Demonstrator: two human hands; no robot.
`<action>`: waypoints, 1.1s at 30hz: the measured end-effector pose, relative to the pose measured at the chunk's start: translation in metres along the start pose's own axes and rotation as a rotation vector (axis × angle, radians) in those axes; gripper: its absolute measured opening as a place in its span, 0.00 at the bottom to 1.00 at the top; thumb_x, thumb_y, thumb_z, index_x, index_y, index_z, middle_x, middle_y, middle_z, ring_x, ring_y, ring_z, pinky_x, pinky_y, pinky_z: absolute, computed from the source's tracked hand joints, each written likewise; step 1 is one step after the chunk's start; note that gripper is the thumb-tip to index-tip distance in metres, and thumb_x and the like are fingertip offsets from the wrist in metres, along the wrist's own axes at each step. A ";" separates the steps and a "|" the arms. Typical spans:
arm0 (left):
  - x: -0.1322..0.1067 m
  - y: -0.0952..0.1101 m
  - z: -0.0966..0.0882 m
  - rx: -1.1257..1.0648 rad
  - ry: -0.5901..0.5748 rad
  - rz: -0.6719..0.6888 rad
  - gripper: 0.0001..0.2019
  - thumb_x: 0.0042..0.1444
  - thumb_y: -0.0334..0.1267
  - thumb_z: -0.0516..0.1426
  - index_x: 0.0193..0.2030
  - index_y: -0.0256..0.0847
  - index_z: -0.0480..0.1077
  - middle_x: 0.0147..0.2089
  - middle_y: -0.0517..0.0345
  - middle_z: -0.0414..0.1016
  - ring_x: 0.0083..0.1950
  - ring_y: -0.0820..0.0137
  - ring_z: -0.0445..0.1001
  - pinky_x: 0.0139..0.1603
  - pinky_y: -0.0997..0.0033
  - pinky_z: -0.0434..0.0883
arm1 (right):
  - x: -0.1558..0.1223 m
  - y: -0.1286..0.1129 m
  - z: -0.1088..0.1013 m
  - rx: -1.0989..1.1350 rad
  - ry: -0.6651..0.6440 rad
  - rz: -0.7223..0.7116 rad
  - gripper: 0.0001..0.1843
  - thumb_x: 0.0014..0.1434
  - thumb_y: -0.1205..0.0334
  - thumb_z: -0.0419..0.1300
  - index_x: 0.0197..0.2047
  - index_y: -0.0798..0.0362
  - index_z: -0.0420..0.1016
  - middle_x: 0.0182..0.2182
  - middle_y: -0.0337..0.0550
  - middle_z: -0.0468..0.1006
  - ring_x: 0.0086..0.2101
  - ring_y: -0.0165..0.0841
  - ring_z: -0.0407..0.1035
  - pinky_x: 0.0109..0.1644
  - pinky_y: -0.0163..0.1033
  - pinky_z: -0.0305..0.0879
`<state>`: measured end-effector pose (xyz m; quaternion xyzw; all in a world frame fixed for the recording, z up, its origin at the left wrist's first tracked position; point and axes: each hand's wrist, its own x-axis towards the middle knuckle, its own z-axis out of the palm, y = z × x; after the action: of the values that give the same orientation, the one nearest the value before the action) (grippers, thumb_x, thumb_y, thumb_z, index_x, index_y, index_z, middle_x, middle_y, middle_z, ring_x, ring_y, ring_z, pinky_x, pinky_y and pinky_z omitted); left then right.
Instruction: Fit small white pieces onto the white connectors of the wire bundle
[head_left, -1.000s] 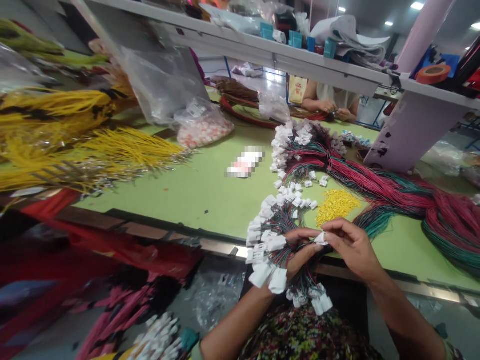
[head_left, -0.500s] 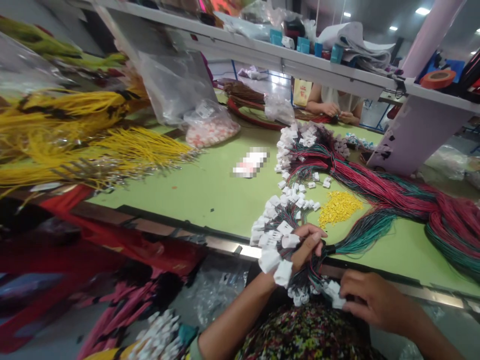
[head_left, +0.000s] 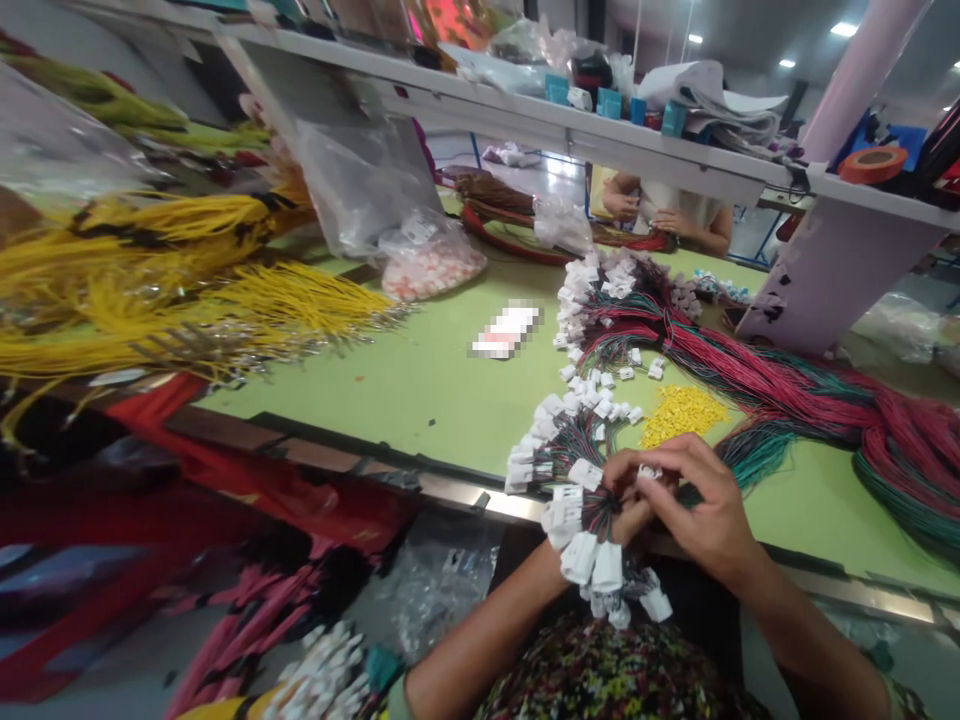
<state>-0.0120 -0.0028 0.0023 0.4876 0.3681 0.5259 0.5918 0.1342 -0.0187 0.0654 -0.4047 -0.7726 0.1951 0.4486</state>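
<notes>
My left hand (head_left: 619,505) is closed around a bundle of thin wires with white plastic connectors (head_left: 577,530) hanging from their ends. My right hand (head_left: 701,495) is over it, with its fingertips pinching a small white connector (head_left: 649,473) close to my left fingers. Behind my hands, the same red, green and black wires run across the table as a long harness (head_left: 780,385). Their white connector ends lie in a loose row (head_left: 577,400). The fingers partly hide the held connectors.
A green worktable (head_left: 375,400) has a metal front edge. On it lie a yellow heap of small parts (head_left: 681,416), yellow wire bundles (head_left: 172,300) and a bag of pale parts (head_left: 431,268). A shelf (head_left: 570,135) crosses above. A co-worker's hands (head_left: 652,208) work beyond it.
My right hand has moved up and left from the table's front edge to the connectors at my left hand. The held bundle has shifted slightly, and the co-worker's hand has lifted.
</notes>
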 end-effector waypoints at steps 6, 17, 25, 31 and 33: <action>-0.002 -0.012 0.006 0.293 0.168 0.470 0.11 0.50 0.36 0.67 0.41 0.42 0.77 0.39 0.54 0.80 0.39 0.64 0.78 0.38 0.68 0.74 | -0.013 0.017 0.011 0.026 0.214 0.178 0.04 0.61 0.63 0.67 0.35 0.50 0.76 0.34 0.40 0.74 0.35 0.33 0.71 0.37 0.36 0.71; -0.009 0.008 -0.006 -0.067 0.084 0.100 0.12 0.54 0.40 0.67 0.46 0.42 0.80 0.43 0.52 0.85 0.45 0.62 0.82 0.50 0.63 0.78 | -0.007 0.051 -0.024 0.094 0.322 0.283 0.08 0.66 0.60 0.60 0.35 0.51 0.77 0.32 0.40 0.76 0.31 0.32 0.71 0.38 0.37 0.69; -0.007 0.014 -0.003 -0.236 0.125 -0.025 0.15 0.55 0.40 0.68 0.48 0.40 0.78 0.35 0.57 0.82 0.31 0.71 0.77 0.31 0.73 0.72 | -0.012 0.094 -0.017 -0.381 -0.203 0.300 0.08 0.62 0.70 0.58 0.37 0.51 0.77 0.36 0.44 0.77 0.39 0.38 0.73 0.45 0.41 0.66; -0.007 0.016 -0.005 -0.211 0.105 -0.052 0.14 0.54 0.38 0.68 0.47 0.40 0.79 0.33 0.57 0.81 0.31 0.70 0.76 0.31 0.73 0.71 | -0.007 0.097 -0.013 -0.395 -0.269 0.299 0.09 0.61 0.72 0.59 0.35 0.50 0.78 0.34 0.43 0.76 0.37 0.37 0.72 0.43 0.39 0.64; -0.007 0.013 -0.005 -0.222 0.107 -0.058 0.14 0.54 0.39 0.68 0.47 0.40 0.78 0.33 0.56 0.81 0.31 0.70 0.76 0.31 0.73 0.71 | -0.008 0.096 -0.014 -0.382 -0.284 0.297 0.09 0.61 0.73 0.59 0.35 0.51 0.78 0.34 0.42 0.76 0.36 0.36 0.71 0.42 0.38 0.64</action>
<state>-0.0215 -0.0089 0.0131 0.3795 0.3525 0.5715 0.6365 0.1915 0.0316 0.0043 -0.5593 -0.7827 0.1644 0.2179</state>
